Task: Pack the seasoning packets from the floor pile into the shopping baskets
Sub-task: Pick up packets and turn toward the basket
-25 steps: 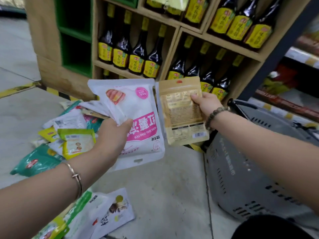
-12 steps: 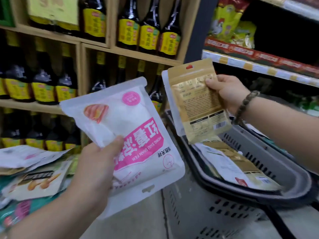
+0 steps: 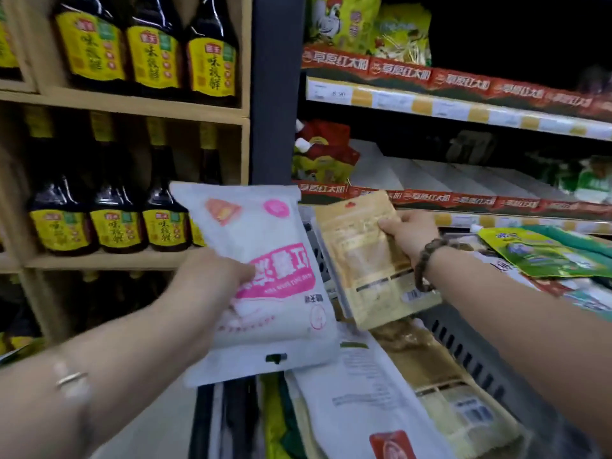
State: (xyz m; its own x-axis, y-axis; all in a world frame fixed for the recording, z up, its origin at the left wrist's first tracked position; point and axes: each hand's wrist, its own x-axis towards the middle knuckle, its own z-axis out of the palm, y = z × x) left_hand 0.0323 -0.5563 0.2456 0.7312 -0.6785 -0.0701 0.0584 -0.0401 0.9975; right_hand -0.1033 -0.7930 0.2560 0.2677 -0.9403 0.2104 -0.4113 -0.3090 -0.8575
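head: both hands [image 3: 212, 276] hold packets [image 3: 258, 276] over basket [image 3: 463, 352]

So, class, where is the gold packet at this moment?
In the head view, right of centre: the right hand holds the gold packet above the grey shopping basket, just right of the white and pink packet in the left hand.

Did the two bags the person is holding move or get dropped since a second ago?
Both were carried to the right, from above the floor near the pile to over the grey basket, where other packets lie. Nothing was let go: the left hand still holds the white and pink packet, and the right hand still grips the gold packet. Neither is in the basket yet.
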